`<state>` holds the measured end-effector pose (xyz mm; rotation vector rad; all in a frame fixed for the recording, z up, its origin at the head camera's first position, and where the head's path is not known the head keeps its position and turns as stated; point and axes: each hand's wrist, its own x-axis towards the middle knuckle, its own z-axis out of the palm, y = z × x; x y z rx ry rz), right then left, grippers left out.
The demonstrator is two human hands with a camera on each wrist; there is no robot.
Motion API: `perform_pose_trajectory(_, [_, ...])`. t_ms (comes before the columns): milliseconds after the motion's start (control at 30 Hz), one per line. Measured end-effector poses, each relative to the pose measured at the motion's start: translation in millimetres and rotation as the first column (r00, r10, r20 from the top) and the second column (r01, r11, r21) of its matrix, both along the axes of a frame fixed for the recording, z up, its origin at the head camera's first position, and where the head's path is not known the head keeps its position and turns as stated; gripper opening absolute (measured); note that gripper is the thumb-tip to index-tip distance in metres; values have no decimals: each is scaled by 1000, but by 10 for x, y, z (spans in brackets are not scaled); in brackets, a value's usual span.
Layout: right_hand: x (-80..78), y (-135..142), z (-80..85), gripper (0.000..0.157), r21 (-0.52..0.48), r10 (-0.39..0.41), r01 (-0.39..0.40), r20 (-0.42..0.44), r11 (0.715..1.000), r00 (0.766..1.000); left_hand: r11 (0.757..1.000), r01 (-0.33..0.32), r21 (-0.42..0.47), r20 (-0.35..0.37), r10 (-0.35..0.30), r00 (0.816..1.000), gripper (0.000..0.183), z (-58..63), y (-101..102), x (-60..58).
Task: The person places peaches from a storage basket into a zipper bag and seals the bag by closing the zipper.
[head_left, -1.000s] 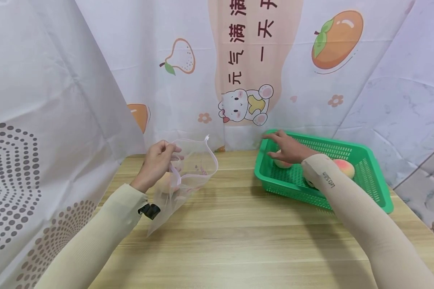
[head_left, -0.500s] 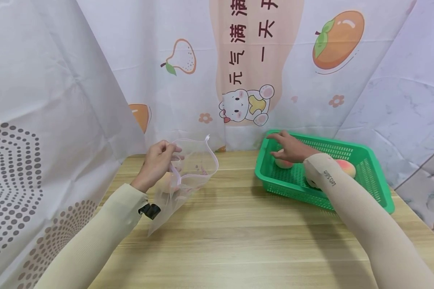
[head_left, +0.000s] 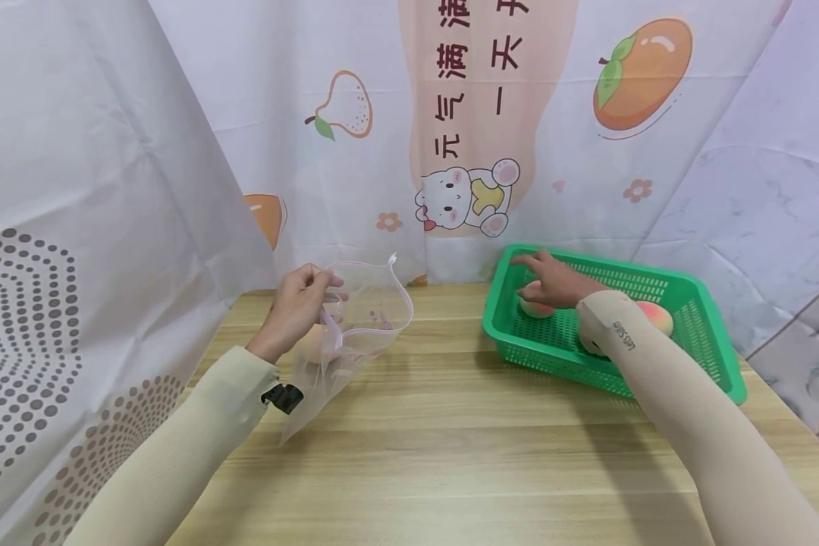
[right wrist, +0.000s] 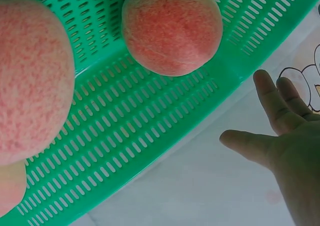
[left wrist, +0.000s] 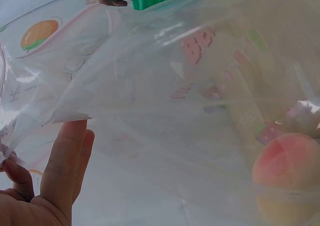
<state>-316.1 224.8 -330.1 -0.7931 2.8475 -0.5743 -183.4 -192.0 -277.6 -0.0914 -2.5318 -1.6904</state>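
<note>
L hand [head_left: 300, 303] pinches zip bag [head_left: 337, 364] (peach [left wrist: 287, 161] in); R hand [head_left: 558, 280] edged right by leftmost peach [head_left: 537, 310] in basket [head_left: 493, 322], no grasp yet.

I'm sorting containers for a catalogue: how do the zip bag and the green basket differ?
The bag is see-through and limp; the basket is green, slotted and keeps its shape. The left hand holds the bag by its rim, while the basket stands on the table. Both have open mouths.
</note>
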Motion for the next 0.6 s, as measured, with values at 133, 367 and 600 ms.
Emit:
perform_pose_trajectory(133, [17,9,2,63,19,-7,7,15,1000,1000,1000,-3,0,3,3,1000,34,-2,-3,-1])
perform_pose_trajectory(367, [2,45,-32,61,37,2,-2,-2,999,1000,1000,5,17,0,-5,1000,34,-3,-8,5])
perform_pose_trajectory(600, [-45,90,-108,60,54,13,-12,-23,998,1000,1000,4,19,3,-4,1000,34,-8,-12,3])
